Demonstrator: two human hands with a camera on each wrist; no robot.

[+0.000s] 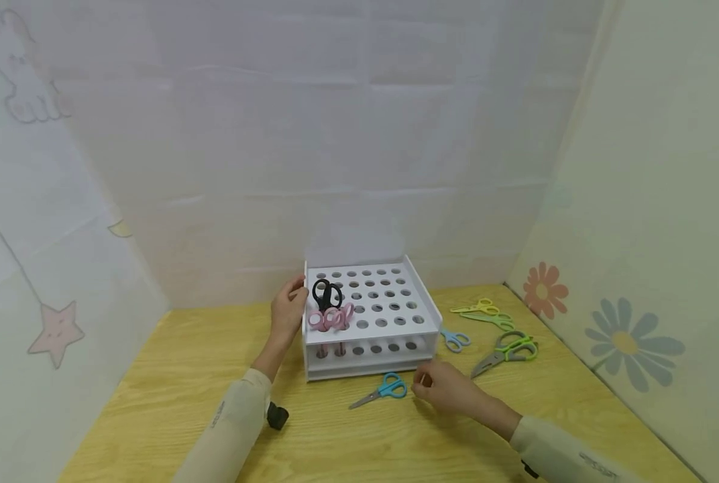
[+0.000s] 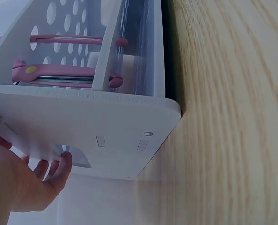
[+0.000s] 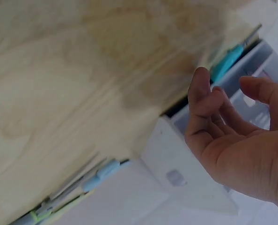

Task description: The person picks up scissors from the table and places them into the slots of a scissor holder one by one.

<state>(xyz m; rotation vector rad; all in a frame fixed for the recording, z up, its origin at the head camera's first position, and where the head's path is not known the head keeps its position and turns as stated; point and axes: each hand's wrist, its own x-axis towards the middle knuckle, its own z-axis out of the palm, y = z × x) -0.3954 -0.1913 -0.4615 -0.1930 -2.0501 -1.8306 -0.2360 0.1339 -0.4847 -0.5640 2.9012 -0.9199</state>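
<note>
My left hand [image 1: 290,310] rests at the left side wall of a white rack [image 1: 365,339] with rows of round holes. In the left wrist view its bent fingers [image 2: 59,173] lie against the outside of that wall, by a cutout; the thumb is hidden. Black-handled scissors [image 1: 326,295] and pink-handled scissors [image 1: 330,318] stand in the rack's left holes, handles up. My right hand [image 1: 450,389] hovers by the rack's front right corner, fingers loosely bent, thumb apart, nothing between them. Just left of its fingertips, turquoise-handled scissors [image 1: 390,387] lie on the table before the rack.
Right of the rack lie light-blue scissors [image 1: 456,341], yellow scissors [image 1: 483,307], light-green scissors [image 1: 501,320] and large green-and-grey scissors [image 1: 509,350]. They rest on a wood-grain table [image 1: 184,402]. Pale cloth walls [image 1: 335,134] enclose it at the back and sides.
</note>
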